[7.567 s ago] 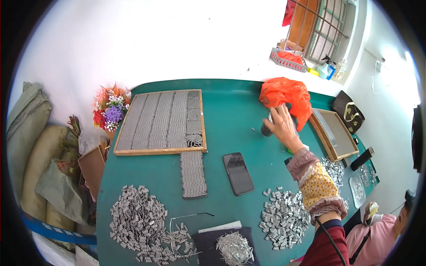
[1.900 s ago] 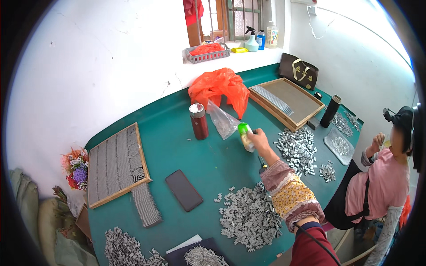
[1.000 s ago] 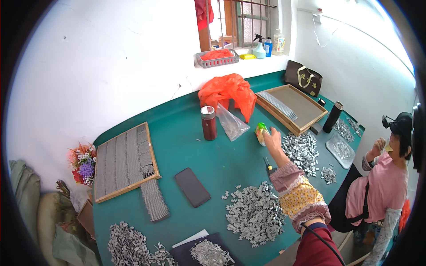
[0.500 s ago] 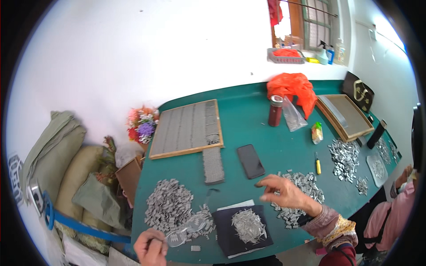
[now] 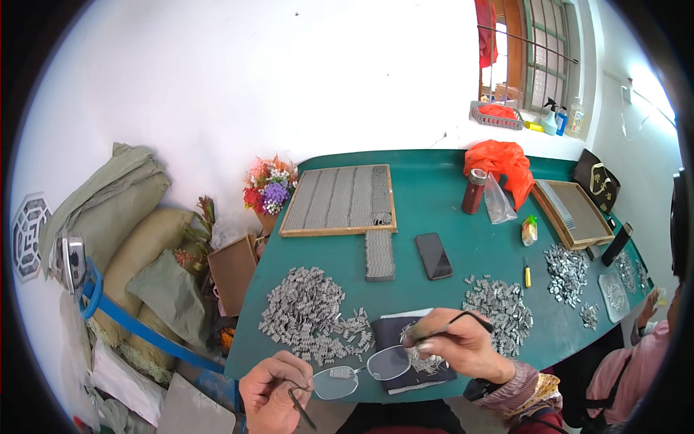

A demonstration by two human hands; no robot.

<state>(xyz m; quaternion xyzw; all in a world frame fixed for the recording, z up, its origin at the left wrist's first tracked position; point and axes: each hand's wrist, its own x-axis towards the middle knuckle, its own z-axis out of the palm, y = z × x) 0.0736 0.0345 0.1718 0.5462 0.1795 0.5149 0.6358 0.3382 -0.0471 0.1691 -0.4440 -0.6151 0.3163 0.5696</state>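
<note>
A pair of eyeglasses [image 5: 389,363] with clear lenses and dark temple arms is held up over the near edge of the table. My left hand [image 5: 275,394] pinches the glasses on one side, a dark temple tip pointing down below its fingers. On the other side, my right hand [image 5: 463,345] is closed around the second temple arm, whose dark tip sticks out past the knuckles. Behind the right fingers, a heap of thin silver pins [image 5: 430,364] lies on a dark cloth [image 5: 390,334], partly hidden.
Grey metal link pieces lie in a large pile [image 5: 300,307] on the left and another pile [image 5: 499,307] on the right. Farther back are a framed tray of links [image 5: 336,199], a phone [image 5: 434,257], a yellow-handled screwdriver [image 5: 527,275] and a red flask [image 5: 473,192]. A person in pink [image 5: 640,369] sits at right.
My right hand has come down and now grips one temple of the eyeglasses. The glasses have been raised and spread between both hands. The view has shifted, moving the table rightward in it.
</note>
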